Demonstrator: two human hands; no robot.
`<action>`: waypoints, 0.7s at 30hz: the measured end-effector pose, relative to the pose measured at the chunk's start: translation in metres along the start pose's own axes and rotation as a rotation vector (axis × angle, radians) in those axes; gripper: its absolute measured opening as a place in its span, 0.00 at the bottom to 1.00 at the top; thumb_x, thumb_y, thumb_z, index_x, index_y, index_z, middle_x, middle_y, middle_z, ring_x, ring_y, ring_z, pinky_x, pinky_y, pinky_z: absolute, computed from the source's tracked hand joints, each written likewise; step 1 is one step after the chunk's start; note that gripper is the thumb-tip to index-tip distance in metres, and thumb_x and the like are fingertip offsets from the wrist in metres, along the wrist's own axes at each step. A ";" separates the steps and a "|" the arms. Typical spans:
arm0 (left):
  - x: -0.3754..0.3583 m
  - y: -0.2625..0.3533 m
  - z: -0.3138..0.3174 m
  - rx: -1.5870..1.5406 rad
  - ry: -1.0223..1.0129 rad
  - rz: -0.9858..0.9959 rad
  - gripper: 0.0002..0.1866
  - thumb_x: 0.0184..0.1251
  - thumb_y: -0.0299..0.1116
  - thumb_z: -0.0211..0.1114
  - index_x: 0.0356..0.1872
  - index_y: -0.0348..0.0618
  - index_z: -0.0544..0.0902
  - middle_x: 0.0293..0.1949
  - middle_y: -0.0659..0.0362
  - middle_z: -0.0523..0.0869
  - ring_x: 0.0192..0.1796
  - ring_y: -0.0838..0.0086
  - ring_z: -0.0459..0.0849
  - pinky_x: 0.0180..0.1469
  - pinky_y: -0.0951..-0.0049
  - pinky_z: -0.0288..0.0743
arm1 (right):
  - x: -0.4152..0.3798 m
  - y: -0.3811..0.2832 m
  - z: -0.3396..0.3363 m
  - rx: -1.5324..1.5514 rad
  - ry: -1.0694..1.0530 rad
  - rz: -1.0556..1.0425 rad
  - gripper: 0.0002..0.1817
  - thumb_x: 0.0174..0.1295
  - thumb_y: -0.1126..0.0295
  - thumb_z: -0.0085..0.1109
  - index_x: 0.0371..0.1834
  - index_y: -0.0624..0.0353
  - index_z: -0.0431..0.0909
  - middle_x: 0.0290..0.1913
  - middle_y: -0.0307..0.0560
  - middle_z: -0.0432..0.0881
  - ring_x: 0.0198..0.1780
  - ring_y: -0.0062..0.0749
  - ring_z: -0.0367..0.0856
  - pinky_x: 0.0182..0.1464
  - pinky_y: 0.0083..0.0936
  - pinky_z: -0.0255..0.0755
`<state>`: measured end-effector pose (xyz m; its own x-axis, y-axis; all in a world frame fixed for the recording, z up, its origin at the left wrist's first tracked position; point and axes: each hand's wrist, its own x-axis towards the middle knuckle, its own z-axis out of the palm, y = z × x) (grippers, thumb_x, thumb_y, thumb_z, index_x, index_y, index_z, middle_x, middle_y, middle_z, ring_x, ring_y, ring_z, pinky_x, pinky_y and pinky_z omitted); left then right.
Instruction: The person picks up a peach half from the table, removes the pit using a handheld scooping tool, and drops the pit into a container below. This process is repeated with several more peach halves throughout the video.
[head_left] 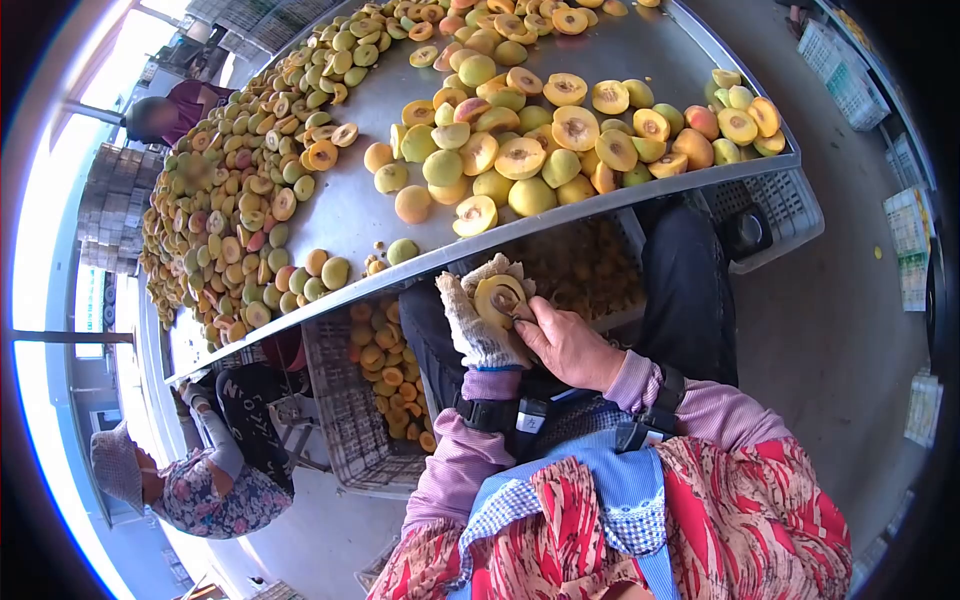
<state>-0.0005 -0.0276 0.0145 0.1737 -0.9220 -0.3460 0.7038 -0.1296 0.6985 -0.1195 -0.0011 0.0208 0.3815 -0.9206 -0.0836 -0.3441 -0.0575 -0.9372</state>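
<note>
My left hand (pixel 474 322), in a worn whitish knit glove, is closed around a yellow peach half (pixel 494 297), cut face turned up. My bare right hand (pixel 572 345) pinches a small curved metal pitting tool (pixel 519 312) against the middle of that cut face; its handle is mostly hidden by my fingers. Both hands are above my lap, just below the near edge of the metal table (pixel 345 235). Nearest on the table is a pile of peach halves (pixel 520 158), many with the brown stone still in the flesh.
A plastic crate (pixel 340 400) of peach halves stands left of my legs. Another container holding brownish pieces (pixel 590 270) sits under the table between my knees. A grey crate (pixel 770 215) is at right. A co-worker in a hat (pixel 215 470) sits at left; another person (pixel 185 108) is across the table.
</note>
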 end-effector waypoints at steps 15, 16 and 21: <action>-0.005 0.003 0.007 0.224 0.030 0.183 0.36 0.64 0.65 0.45 0.41 0.35 0.78 0.40 0.47 0.82 0.37 0.60 0.81 0.39 0.62 0.78 | 0.004 -0.010 -0.029 0.318 -0.317 0.134 0.21 0.68 0.59 0.45 0.53 0.68 0.66 0.46 0.64 0.77 0.51 0.52 0.76 0.52 0.33 0.68; -0.006 0.004 0.009 0.203 0.029 0.179 0.35 0.64 0.63 0.46 0.39 0.34 0.79 0.38 0.47 0.82 0.36 0.60 0.81 0.39 0.62 0.78 | 0.006 -0.009 -0.031 0.314 -0.335 0.132 0.21 0.68 0.59 0.45 0.53 0.67 0.66 0.45 0.64 0.78 0.51 0.52 0.76 0.52 0.33 0.68; -0.004 0.019 0.017 0.155 0.014 -0.148 0.28 0.66 0.56 0.51 0.37 0.33 0.78 0.34 0.48 0.83 0.36 0.60 0.81 0.39 0.63 0.78 | 0.002 0.010 -0.021 0.144 -0.254 0.017 0.21 0.68 0.59 0.45 0.52 0.67 0.67 0.43 0.62 0.79 0.48 0.50 0.78 0.51 0.33 0.69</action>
<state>0.0002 -0.0326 0.0393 0.0865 -0.8839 -0.4596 0.6085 -0.3183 0.7269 -0.1401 -0.0119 0.0183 0.5857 -0.7936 -0.1649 -0.2337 0.0294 -0.9719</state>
